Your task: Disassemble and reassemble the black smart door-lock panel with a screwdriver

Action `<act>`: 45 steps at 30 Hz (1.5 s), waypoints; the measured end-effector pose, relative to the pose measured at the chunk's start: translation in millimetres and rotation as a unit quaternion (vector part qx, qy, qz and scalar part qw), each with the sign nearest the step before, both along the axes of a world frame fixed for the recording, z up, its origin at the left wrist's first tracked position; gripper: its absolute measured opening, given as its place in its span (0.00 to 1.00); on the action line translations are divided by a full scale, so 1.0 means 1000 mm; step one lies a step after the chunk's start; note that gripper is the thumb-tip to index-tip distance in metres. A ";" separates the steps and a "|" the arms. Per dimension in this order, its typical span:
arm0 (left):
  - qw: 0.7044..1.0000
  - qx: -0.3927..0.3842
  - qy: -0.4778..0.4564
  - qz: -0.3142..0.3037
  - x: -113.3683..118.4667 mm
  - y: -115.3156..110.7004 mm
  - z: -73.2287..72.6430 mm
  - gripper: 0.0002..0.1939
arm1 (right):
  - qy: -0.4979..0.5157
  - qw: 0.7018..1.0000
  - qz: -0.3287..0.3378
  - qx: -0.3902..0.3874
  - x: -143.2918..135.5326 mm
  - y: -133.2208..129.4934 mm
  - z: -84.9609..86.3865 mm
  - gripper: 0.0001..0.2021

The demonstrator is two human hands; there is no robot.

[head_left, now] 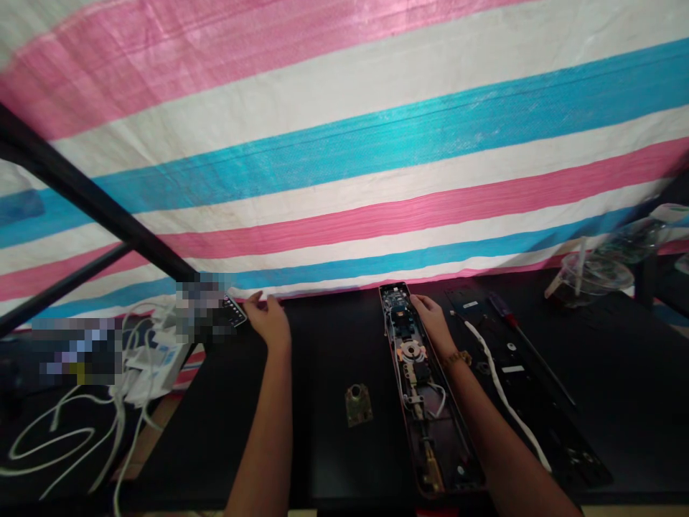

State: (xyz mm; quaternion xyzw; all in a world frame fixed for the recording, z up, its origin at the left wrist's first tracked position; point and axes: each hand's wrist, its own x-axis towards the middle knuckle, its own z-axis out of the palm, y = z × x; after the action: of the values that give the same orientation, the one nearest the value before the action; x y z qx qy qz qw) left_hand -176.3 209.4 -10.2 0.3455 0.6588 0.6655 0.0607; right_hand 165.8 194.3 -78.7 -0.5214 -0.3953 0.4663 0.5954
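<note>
The gadget (420,388) lies long and open, insides up, on the table (323,359), right of the middle; that way its parts look easy to get at. At the far left, white cords (119,413) curl well apart from it, maybe to be out of the way. Next, the left hand (270,321) has bent fingers, close by a black pad (234,311) with white marks; I cannot tell if it pinches it. A small plate (359,412) lies flat between the left hand and the gadget. The right hand (431,318) is at the gadget's right edge, near the far end, perhaps to keep it still; I cannot tell how tight its fingers are. Farther right are a thick cord (502,391), a screwdriver (530,342) and a black strip (554,424), likely set aside but close.
</note>
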 end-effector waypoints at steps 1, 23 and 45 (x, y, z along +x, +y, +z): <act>1.000 0.002 -0.013 -0.018 0.019 -0.003 -0.003 0.12 | 0.003 1.000 0.000 -0.001 0.000 0.000 0.000 0.26; 0.881 -0.034 -0.193 -0.431 0.208 -0.062 -0.025 0.18 | 0.148 0.988 0.050 -0.018 0.000 -0.023 0.038 0.25; 0.892 -0.104 -0.166 -0.406 0.193 -0.058 -0.034 0.18 | 0.076 0.996 0.038 0.038 -0.002 -0.010 0.015 0.36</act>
State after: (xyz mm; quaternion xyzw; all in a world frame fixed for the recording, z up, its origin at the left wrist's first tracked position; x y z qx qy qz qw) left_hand 16.7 151.2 -44.6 0.4596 0.5069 0.5577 0.4698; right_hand 163.5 184.7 -64.0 -0.4462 -0.3854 0.5117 0.6250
